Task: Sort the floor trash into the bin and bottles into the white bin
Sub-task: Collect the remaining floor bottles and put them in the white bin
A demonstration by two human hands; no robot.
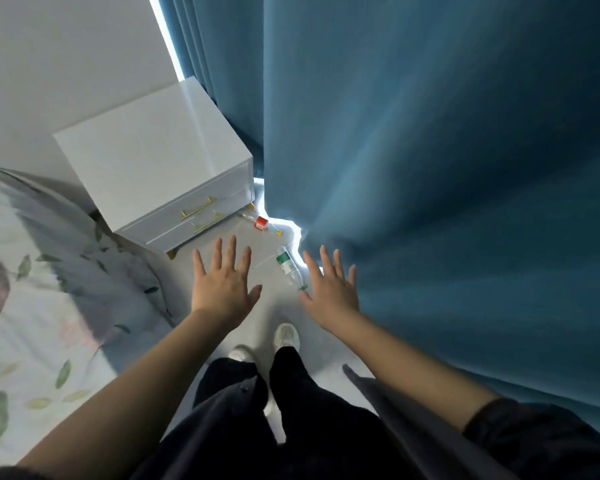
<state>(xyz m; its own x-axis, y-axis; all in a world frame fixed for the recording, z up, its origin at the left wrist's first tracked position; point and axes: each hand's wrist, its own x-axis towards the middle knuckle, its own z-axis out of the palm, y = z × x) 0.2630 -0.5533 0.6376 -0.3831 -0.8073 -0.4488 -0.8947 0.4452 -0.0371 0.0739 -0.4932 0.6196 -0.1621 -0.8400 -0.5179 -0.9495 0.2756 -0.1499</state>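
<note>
Two clear plastic bottles lie on the pale floor ahead of my feet. The green-labelled bottle [289, 268] lies nearest, its cap pointing toward me, just left of my right hand [329, 289]. A red-labelled bottle [261, 223] lies farther off, by the foot of the nightstand. My left hand [222, 282] is stretched out flat over the floor, fingers spread, holding nothing. The right hand is likewise spread and empty, close to the curtain's edge. No bin is in view.
A white nightstand [160, 168] with gold handles stands ahead on the left. A blue curtain [447, 185] fills the right side. A bed with floral bedding [32, 306] borders the left, leaving a narrow strip of floor [274, 306].
</note>
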